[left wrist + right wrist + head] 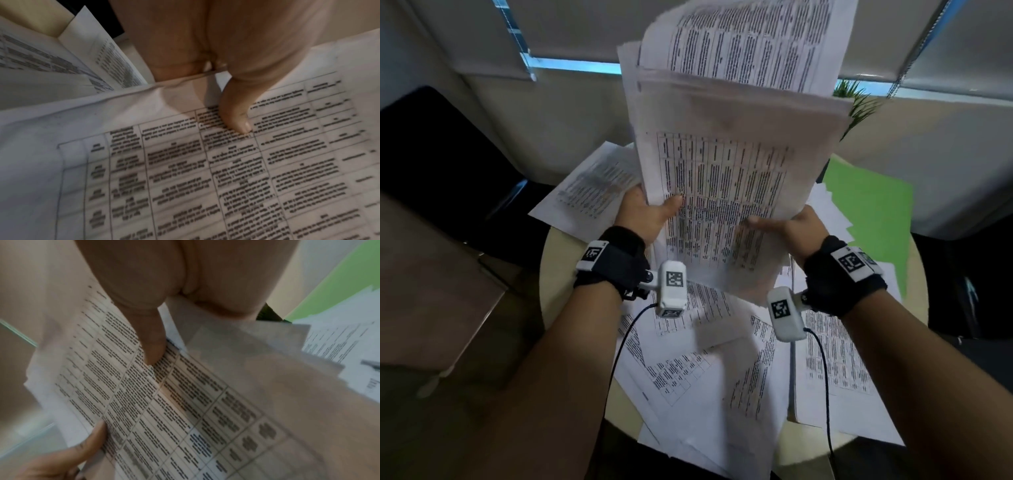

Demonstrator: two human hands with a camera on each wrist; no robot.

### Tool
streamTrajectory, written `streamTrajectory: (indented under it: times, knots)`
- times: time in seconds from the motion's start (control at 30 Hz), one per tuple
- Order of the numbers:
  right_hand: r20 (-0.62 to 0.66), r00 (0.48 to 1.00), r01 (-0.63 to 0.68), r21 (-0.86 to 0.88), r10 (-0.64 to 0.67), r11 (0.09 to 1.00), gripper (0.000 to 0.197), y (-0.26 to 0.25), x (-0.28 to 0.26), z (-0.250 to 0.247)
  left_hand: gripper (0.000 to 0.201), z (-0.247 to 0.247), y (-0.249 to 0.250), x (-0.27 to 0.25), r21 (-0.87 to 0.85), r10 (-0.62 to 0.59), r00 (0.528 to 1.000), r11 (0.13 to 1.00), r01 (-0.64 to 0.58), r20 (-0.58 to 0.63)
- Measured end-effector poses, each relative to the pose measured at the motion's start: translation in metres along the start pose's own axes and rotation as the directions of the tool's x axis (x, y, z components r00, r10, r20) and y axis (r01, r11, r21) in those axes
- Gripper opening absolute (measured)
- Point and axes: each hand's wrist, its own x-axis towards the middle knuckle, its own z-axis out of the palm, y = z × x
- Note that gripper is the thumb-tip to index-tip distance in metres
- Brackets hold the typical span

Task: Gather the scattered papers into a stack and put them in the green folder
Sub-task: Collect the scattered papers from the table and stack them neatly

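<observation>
A thick stack of printed papers [726, 164] is held up in the air above the round table, its top sheets bending backward. My left hand [647, 212] grips the stack's left edge, thumb on the front sheet [234, 120]. My right hand [787, 226] grips the right edge, thumb pressed on the print [153, 345]. The fingers of both hands are hidden behind the sheets. The green folder [869, 212] lies open on the table's right side, partly under loose sheets [339, 288]. More scattered papers [709, 370] cover the table below my wrists.
The round beige table [554, 274] holds everything. A dark chair [438, 161] stands at the left and a brown surface [424, 291] lies lower left. A green plant [856, 99] shows behind the stack near the window sill.
</observation>
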Motion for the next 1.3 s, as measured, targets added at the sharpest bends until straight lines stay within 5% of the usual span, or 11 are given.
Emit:
streamTrajectory:
  times: [0.17,0.53,0.6,0.73,0.9,1.13,1.3]
  knots:
    - [-0.037,0.999,-0.010,-0.055,0.008,0.998,0.016,0.008,-0.001,-0.008,0.028,-0.002,-0.008,0.000,0.007,-0.033,0.997,0.999,0.033,0.068]
    - [-0.104,0.993,0.047,-0.062,-0.053,0.997,0.029,0.020,-0.005,-0.004,0.014,0.003,-0.019,-0.005,0.038,-0.079,0.994,0.996,0.076,0.081]
    - [-0.095,0.992,0.069,-0.107,-0.079,0.992,0.027,0.018,-0.004,-0.001,0.003,0.007,-0.019,-0.005,0.088,-0.084,0.995,0.993,0.079,0.052]
    - [-0.138,0.982,0.108,-0.164,-0.131,0.981,0.034,0.011,0.002,0.006,0.021,0.015,-0.014,-0.005,0.054,-0.069,0.998,0.996,0.069,-0.007]
    - [-0.259,0.953,0.131,-0.106,-0.154,0.986,0.025,0.002,0.001,0.010,0.013,0.016,-0.009,-0.006,0.056,-0.025,0.997,0.998,0.029,-0.076]
    - [-0.121,0.989,0.064,-0.141,-0.081,0.988,0.029,0.018,-0.012,0.008,0.016,0.009,-0.029,-0.011,0.087,-0.121,0.990,0.988,0.127,-0.073]
    - [-0.103,0.992,0.059,-0.163,-0.076,0.985,0.033,0.010,-0.013,0.005,0.017,0.006,-0.023,-0.010,0.084,-0.080,0.994,0.993,0.087,-0.077]
